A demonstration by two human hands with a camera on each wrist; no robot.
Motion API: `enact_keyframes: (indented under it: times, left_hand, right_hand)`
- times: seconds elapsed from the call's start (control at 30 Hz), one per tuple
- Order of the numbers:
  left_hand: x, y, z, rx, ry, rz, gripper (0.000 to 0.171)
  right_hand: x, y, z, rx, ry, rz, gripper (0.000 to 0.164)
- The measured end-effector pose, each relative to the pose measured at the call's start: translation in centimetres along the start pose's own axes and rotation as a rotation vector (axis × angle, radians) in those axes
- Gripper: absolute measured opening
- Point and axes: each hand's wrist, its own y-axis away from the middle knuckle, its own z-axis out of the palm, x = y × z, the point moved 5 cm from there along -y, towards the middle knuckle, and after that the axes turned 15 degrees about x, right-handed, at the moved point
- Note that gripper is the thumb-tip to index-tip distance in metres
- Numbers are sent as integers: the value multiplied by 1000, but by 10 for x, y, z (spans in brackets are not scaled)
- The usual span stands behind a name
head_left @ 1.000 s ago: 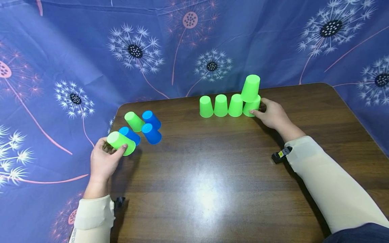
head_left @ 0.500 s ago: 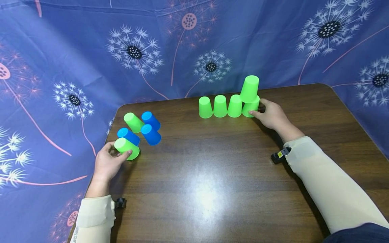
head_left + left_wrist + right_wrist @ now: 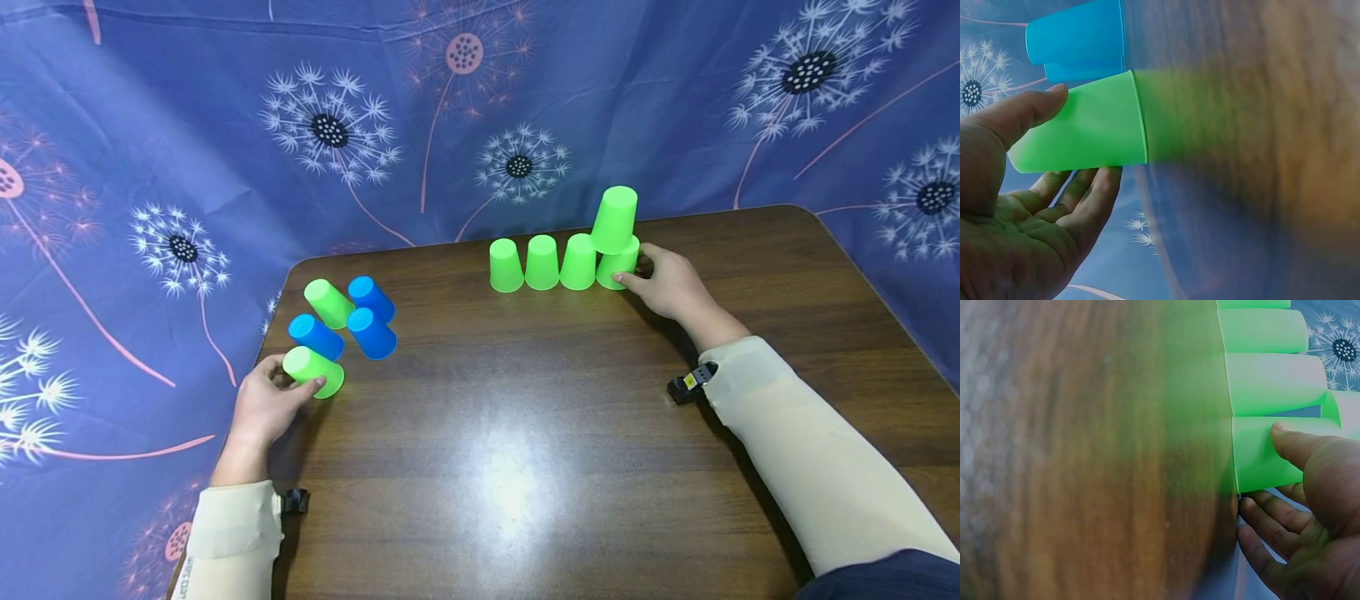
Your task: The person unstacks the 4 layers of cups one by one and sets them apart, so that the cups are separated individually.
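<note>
My left hand (image 3: 264,407) grips an upside-down green cup (image 3: 309,369) at the table's left side, thumb on the near side. In the left wrist view, that cup's rim looks level with the tabletop, fingers beneath and thumb (image 3: 1041,107) above. Close by stand another green cup (image 3: 330,303) and several blue cups (image 3: 316,337), all upside down. At the back, my right hand (image 3: 671,285) holds the rightmost cup (image 3: 617,268) of a row of green cups (image 3: 542,263) between thumb and fingers. One more green cup (image 3: 615,220) rests on top, bridging the two rightmost cups.
The brown wooden table (image 3: 480,417) has a glare spot near its middle. A blue cloth with dandelion prints (image 3: 420,125) hangs behind and to the left. A small black camera (image 3: 690,383) sits at the right cuff.
My left hand has brought its green cup toward me and slightly right, then down to the table beside the blue cups. The right hand stays on its cup.
</note>
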Motion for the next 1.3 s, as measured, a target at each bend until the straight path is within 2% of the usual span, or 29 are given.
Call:
enact_keyframes:
  times: [0.37, 0.53, 0.67, 0.77, 0.93, 1.03, 1.17, 1.3]
  left_hand:
    - [0, -6, 1, -5, -24, 18, 68]
    - [2, -6, 1, -2, -7, 27, 68]
    - [5, -4, -2, -17, 21, 15, 81]
    - [13, -2, -10, 1, 52, 13, 91]
    - [46, 2, -32, 124, 124, 53, 91]
    - [74, 5, -38, 193, 186, 119, 83]
    - [111, 7, -28, 227, 280, 252, 71]
    - [144, 8, -4, 195, 369, 356, 62]
  right_hand:
    - [-1, 1, 0, -6, 4, -1, 69]
    - [-1, 2, -2, -10, 8, 4, 71]
    - [-2, 1, -2, -6, 8, -5, 68]
    - [-2, 1, -1, -1, 11, -11, 67]
    - [-2, 0, 0, 3, 12, -8, 68]
    - [-3, 0, -1, -1, 15, -4, 69]
    - [-2, 0, -1, -1, 17, -3, 69]
    - [0, 0, 0, -4, 9, -5, 69]
